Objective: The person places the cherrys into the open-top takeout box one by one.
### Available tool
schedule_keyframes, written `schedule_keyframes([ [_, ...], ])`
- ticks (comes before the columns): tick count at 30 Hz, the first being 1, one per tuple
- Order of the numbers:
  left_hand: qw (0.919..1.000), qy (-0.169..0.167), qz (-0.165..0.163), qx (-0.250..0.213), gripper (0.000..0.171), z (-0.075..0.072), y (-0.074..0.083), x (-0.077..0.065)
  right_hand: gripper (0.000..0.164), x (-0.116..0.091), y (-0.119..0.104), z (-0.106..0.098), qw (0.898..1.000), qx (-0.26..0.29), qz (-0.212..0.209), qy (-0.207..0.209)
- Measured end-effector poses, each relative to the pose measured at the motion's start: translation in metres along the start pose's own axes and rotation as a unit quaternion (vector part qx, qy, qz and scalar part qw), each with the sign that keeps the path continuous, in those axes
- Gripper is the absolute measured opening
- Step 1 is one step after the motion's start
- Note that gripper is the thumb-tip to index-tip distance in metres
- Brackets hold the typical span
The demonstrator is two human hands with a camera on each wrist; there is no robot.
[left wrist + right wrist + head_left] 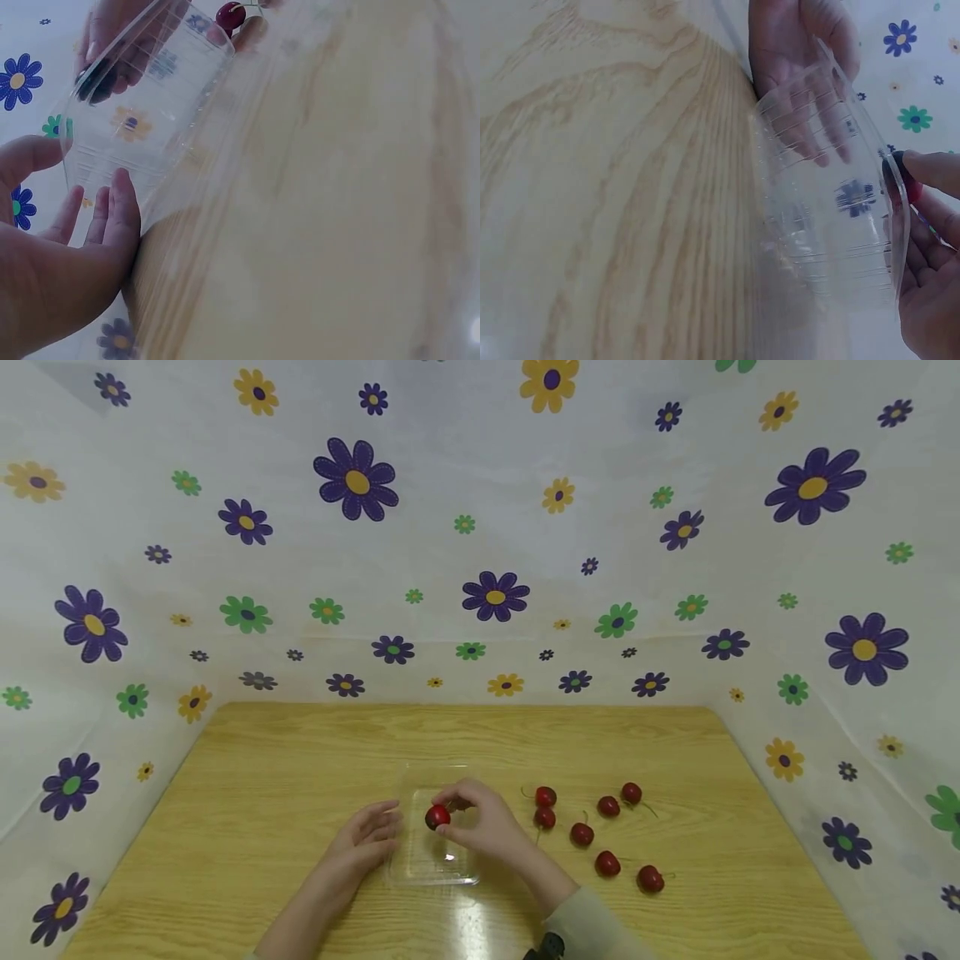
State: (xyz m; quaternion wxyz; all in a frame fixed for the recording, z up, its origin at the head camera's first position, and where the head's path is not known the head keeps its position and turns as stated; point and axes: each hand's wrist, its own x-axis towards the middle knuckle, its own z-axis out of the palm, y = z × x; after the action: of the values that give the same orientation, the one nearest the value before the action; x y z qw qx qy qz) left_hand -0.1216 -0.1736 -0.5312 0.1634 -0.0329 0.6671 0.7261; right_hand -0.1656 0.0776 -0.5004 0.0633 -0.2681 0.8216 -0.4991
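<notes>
While your right hand point(487, 823) pinches a red cherry point(437, 816) over the clear plastic tray point(438, 882), your left hand point(363, 845) is relaxed, fingers loosely extended, beside the tray's left wall. Cherry probably handles light, firm, slick (skin may bruise); hold its widest part gently.

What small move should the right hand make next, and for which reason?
Probably, the right hand should lower the cherry and release it: it pinches this fruit over the clear plastic container in the head view, while the left hand is at the container's left side, perhaps ready to steady it.
</notes>
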Motion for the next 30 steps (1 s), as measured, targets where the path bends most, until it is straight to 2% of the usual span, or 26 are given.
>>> schedule_keyframes([
  [5, 0.9998, -0.018, -0.004, 0.006, 0.070, -0.005, -0.001, 0.002, 0.033, -0.001, 0.002, 0.004, 0.997, -0.065, -0.028, -0.007],
  [10, 0.9998, -0.020, -0.005, 0.004, 0.071, -0.007, -0.001, 0.002, 0.033, -0.001, 0.003, 0.010, 0.988, -0.138, -0.066, -0.011],
  [19, 0.9995, -0.022, -0.017, -0.014, 0.073, -0.008, -0.007, 0.003, 0.032, -0.006, -0.003, 0.019, 0.968, -0.242, -0.060, -0.026],
  [23, 0.9994, -0.023, -0.021, -0.017, 0.073, -0.008, -0.008, 0.005, 0.033, -0.006, -0.004, 0.019, 0.965, -0.256, -0.058, -0.027],
  [30, 0.9995, -0.014, -0.024, -0.013, 0.072, -0.006, -0.007, 0.007, 0.032, -0.005, -0.003, 0.015, 0.972, -0.229, -0.056, -0.025],
])
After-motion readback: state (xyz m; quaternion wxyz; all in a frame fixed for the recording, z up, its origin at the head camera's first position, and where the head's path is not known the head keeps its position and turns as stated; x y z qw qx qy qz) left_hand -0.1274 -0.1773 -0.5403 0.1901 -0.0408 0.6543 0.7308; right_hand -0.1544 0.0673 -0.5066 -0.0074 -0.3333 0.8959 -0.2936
